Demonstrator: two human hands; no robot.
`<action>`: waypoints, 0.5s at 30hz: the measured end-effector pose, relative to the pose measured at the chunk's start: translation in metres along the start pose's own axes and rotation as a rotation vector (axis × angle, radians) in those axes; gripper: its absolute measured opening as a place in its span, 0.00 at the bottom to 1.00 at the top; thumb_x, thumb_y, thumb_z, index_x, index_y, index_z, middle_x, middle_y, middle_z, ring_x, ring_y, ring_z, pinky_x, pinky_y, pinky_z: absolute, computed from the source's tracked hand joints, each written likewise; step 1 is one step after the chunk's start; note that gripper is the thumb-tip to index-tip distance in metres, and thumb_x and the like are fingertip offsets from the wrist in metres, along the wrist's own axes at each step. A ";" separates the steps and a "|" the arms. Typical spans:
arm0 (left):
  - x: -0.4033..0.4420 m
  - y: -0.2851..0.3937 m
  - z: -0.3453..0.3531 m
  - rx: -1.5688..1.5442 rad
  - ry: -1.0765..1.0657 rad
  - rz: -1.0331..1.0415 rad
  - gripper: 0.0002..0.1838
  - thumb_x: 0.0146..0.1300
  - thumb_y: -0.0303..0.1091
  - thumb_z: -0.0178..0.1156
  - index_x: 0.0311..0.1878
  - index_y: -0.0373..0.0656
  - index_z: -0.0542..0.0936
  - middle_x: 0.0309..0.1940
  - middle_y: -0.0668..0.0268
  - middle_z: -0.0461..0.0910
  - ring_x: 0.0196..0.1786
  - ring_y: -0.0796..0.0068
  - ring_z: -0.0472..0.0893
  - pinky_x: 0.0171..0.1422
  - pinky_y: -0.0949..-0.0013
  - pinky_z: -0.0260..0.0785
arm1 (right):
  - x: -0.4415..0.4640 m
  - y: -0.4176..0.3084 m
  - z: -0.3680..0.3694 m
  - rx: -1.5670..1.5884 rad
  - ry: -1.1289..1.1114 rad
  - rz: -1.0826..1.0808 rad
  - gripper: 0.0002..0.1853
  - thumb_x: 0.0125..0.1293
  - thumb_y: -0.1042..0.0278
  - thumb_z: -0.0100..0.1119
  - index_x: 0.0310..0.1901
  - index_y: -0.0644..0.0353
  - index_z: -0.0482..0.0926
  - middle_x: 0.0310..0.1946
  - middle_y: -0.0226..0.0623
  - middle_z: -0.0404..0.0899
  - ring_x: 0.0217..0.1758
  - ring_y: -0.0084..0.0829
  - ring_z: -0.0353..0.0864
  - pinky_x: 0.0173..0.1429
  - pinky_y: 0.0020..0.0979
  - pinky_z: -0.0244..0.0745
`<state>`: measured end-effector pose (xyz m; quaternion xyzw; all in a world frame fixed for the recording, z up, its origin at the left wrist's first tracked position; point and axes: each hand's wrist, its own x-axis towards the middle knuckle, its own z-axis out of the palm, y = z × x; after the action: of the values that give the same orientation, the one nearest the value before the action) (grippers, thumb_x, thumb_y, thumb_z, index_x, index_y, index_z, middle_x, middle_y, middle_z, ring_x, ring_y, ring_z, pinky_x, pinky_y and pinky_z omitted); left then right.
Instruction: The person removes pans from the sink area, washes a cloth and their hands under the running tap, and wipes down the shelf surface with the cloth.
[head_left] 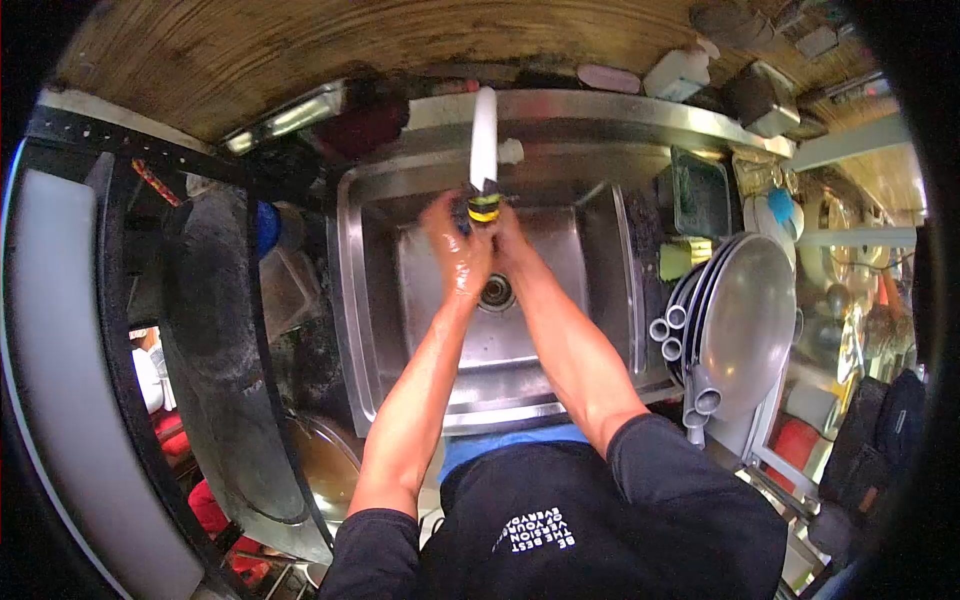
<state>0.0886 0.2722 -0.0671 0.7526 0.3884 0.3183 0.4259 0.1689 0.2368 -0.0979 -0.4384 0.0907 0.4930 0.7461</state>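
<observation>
A white faucet spout (484, 135) reaches over the steel sink (420, 330), its tip wrapped in black and yellow tape (483, 208). Just under and beside that tip is my left hand (458, 250), wet and shiny, its fingers smeared by motion. My right hand (510, 240) is close against it on the other side, partly hidden behind the spout tip and the left hand. A small dark patch shows between the left fingers and the tape; I cannot make out what it is. Below the hands, the round drain (497, 291) is visible in the basin.
Several pans with hollow handles, including a large round pan (750, 315), stand on edge right of the sink. A dark tray (700, 195) and a green sponge-like item (675, 263) sit nearby. At left are a dark, worn surface (210, 270) and a large metal bowl (325, 460).
</observation>
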 end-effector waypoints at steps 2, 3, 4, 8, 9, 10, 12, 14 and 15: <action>-0.008 -0.020 -0.009 0.204 0.315 0.092 0.29 0.57 0.38 0.71 0.58 0.36 0.72 0.55 0.50 0.72 0.60 0.48 0.70 0.68 0.51 0.61 | 0.024 0.030 0.000 -0.527 0.063 -0.236 0.22 0.72 0.46 0.57 0.45 0.62 0.81 0.41 0.36 0.83 0.44 0.34 0.80 0.49 0.40 0.76; -0.013 -0.037 -0.002 0.183 0.404 -0.245 0.30 0.64 0.51 0.65 0.59 0.37 0.71 0.55 0.52 0.74 0.59 0.50 0.73 0.67 0.51 0.62 | 0.017 0.041 0.010 -0.806 0.127 -0.398 0.23 0.71 0.46 0.58 0.44 0.63 0.81 0.40 0.41 0.82 0.45 0.40 0.80 0.51 0.43 0.75; -0.008 -0.035 -0.010 -0.430 0.227 -0.528 0.31 0.66 0.55 0.62 0.58 0.37 0.72 0.54 0.53 0.75 0.58 0.51 0.74 0.66 0.50 0.64 | 0.010 0.051 0.020 -1.086 0.243 -0.552 0.24 0.69 0.45 0.59 0.43 0.64 0.81 0.40 0.46 0.82 0.47 0.45 0.80 0.52 0.46 0.74; 0.012 -0.055 -0.022 -1.410 -0.211 -0.836 0.34 0.69 0.62 0.55 0.59 0.37 0.74 0.50 0.55 0.79 0.54 0.55 0.79 0.60 0.55 0.71 | -0.052 0.022 0.049 -1.440 0.086 -0.900 0.26 0.64 0.44 0.62 0.44 0.64 0.81 0.46 0.60 0.78 0.50 0.58 0.81 0.54 0.51 0.74; 0.024 -0.065 -0.012 -1.355 -0.242 -0.797 0.32 0.69 0.59 0.58 0.60 0.36 0.75 0.50 0.55 0.80 0.52 0.55 0.80 0.57 0.56 0.73 | -0.042 0.024 0.042 -1.352 0.175 -0.904 0.26 0.65 0.44 0.61 0.46 0.64 0.80 0.47 0.59 0.78 0.52 0.55 0.80 0.55 0.51 0.74; 0.029 -0.063 -0.002 -1.146 -0.116 -0.774 0.31 0.68 0.56 0.60 0.60 0.35 0.75 0.50 0.54 0.81 0.50 0.56 0.81 0.55 0.57 0.74 | -0.029 0.027 0.031 -1.263 0.266 -0.903 0.26 0.65 0.44 0.60 0.48 0.64 0.80 0.48 0.58 0.79 0.54 0.53 0.80 0.56 0.51 0.73; 0.031 -0.037 0.022 -0.720 0.106 -0.708 0.30 0.67 0.50 0.64 0.60 0.33 0.75 0.50 0.52 0.82 0.47 0.57 0.82 0.51 0.57 0.75 | 0.007 0.023 0.002 -0.868 0.137 -0.682 0.29 0.67 0.43 0.58 0.53 0.64 0.77 0.51 0.54 0.80 0.57 0.47 0.79 0.60 0.49 0.71; 0.020 -0.030 0.032 -0.236 0.043 -0.250 0.26 0.65 0.46 0.66 0.56 0.33 0.77 0.48 0.51 0.82 0.43 0.60 0.82 0.48 0.56 0.75 | 0.002 0.003 0.001 -0.106 -0.065 -0.116 0.32 0.71 0.39 0.53 0.59 0.63 0.75 0.55 0.47 0.82 0.57 0.38 0.79 0.65 0.43 0.69; 0.019 -0.022 0.034 0.005 0.009 -0.013 0.25 0.65 0.44 0.68 0.55 0.32 0.77 0.47 0.50 0.82 0.42 0.61 0.82 0.46 0.55 0.75 | -0.004 -0.009 0.001 -0.047 -0.140 0.005 0.32 0.73 0.39 0.48 0.59 0.64 0.76 0.52 0.46 0.83 0.56 0.39 0.81 0.67 0.42 0.68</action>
<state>0.1190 0.2825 -0.0991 0.7496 0.3961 0.3181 0.4242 0.1737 0.2336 -0.0902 -0.4202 0.0277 0.5261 0.7388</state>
